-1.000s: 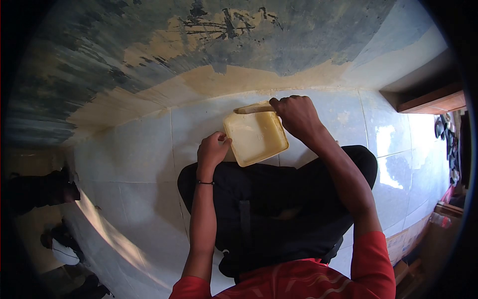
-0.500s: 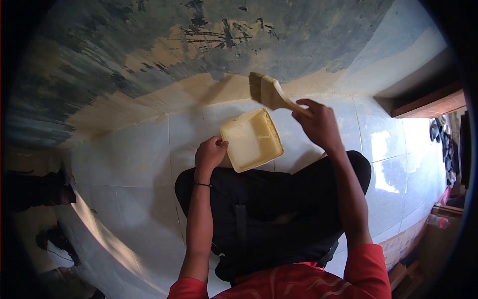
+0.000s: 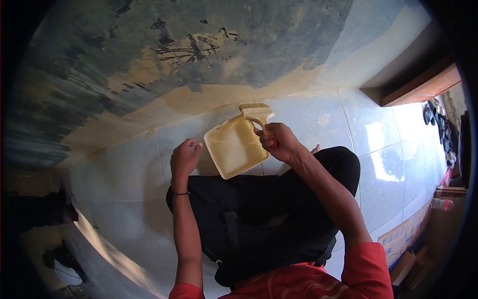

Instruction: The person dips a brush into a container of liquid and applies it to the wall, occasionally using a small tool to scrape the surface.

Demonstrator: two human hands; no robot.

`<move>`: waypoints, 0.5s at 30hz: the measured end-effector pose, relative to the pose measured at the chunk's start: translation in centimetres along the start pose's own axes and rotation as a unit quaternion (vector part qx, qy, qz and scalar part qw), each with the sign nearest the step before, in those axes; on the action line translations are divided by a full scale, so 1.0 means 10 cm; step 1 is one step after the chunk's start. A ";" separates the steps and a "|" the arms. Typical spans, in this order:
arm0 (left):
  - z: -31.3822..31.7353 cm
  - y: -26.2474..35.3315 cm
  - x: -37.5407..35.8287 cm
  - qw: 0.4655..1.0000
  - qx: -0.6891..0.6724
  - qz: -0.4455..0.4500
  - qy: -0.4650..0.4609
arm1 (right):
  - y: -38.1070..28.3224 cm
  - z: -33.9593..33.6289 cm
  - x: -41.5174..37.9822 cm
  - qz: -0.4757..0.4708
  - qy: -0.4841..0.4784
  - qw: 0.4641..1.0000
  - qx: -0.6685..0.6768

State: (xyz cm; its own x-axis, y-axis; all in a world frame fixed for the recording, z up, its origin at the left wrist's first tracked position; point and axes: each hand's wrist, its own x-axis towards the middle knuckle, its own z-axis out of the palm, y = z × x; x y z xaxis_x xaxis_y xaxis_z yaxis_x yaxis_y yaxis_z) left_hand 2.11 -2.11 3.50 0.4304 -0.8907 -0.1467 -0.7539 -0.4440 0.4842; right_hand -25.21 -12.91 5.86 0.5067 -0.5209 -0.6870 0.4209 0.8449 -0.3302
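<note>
My right hand point(image 3: 280, 143) is wrapped round the handle of a wide paintbrush point(image 3: 257, 113). The brush's pale bristles point up toward the wall, over the far right corner of a square, cream-coloured plastic tub point(image 3: 217, 154). Whitish paint coats the tub's bottom, and it rests on the floor just beyond my crossed legs. Left of the tub, my left hand point(image 3: 185, 158) hovers apart from it, holding nothing, with fingers loosely bent and the thumb apart.
Ahead rises a wall point(image 3: 279, 45) with patchy grey-green, tan and black paint. Pale glossy tiles point(image 3: 318, 117) cover the floor. A wooden ledge point(image 3: 423, 87) juts out at the right, with footwear point(image 3: 438, 122) beyond it. Cardboard point(image 3: 406, 236) lies at the lower right.
My left hand has let go of the tub's rim and moved left. My right hand has brought the brush down and closer to the tub, turning it bristles up. The view has shifted slightly.
</note>
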 end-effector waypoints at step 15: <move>0.53 -0.28 0.44 0.996 -0.081 -0.010 -0.018 | -0.14 -0.07 0.21 -0.128 0.097 0.987 -0.002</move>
State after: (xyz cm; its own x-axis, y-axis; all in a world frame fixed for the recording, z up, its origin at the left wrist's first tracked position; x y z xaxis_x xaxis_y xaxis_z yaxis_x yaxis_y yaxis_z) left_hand 3.49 -5.26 -3.07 0.4245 -0.8857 -0.1879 -0.6533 -0.4433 0.6137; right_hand -25.21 -15.11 4.41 0.2308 -0.6845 -0.6915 0.5127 0.6896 -0.5115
